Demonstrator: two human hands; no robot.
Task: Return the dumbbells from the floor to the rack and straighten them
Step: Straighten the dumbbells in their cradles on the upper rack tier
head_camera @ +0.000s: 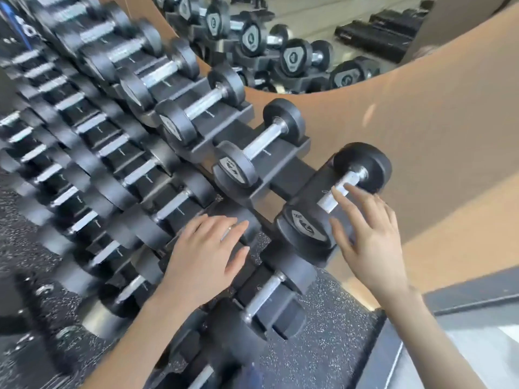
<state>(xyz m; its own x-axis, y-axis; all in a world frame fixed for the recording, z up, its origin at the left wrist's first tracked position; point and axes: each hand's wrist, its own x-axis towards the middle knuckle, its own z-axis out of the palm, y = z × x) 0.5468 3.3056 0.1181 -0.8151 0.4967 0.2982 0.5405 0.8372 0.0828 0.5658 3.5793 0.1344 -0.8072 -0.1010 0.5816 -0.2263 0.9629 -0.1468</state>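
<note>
Where the top tier of the dumbbell rack (280,175) ends beside a tan wall (435,136), the last dumbbell (334,197) lies in its black cradle, chrome handle angled toward the wall and the logo-stamped end plate facing the camera. The person's right hand (368,245) hovers over it with fingers spread and open: the index fingertip (349,189) touches the top of the handle, the thumb sits just beside the near end plate, and nothing is gripped. The left hand (207,254) rests flat, fingers extended and loose, on a dumbbell of the middle tier (238,223), covering most of it; a ring (229,228) shows on one finger. A neighbouring dumbbell (258,144) sits in the next top-tier cradle to the left, and further pairs run away in blurred rows. Below the hands, speckled rubber floor (323,332) shows between the rack and the wall's base. A mirror (309,37) above the wall reflects more dumbbells.
</note>
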